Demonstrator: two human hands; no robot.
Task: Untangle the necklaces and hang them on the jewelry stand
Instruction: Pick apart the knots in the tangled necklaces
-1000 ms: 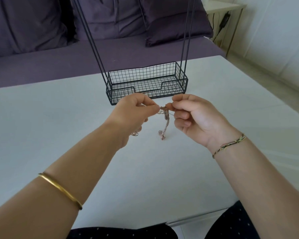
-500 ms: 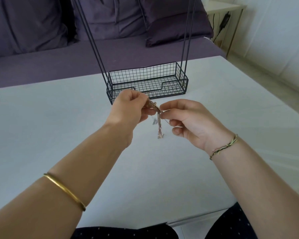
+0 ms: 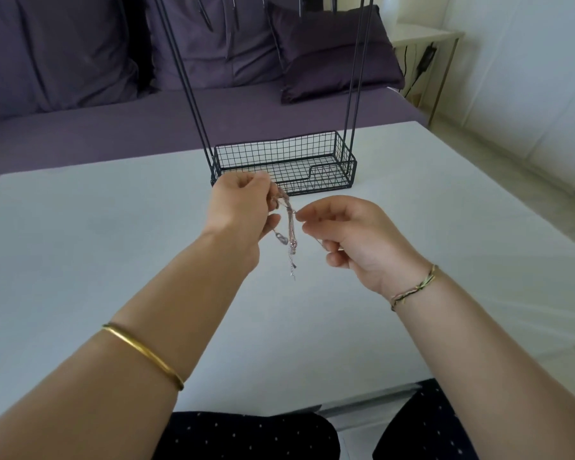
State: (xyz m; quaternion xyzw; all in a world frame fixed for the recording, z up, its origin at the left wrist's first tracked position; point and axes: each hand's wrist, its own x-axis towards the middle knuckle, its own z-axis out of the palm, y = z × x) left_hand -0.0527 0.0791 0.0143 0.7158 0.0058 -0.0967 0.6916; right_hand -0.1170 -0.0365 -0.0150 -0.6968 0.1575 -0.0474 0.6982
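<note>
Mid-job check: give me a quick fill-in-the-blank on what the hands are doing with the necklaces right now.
1. The left hand grips the tangled necklaces at their ____ end.
2. The right hand pinches them between ____ and forefinger.
3. The gold bangle sits on the ____ forearm.
4. The braided bracelet sits on the ____ wrist.

Missing words: top; thumb; left; right.
</note>
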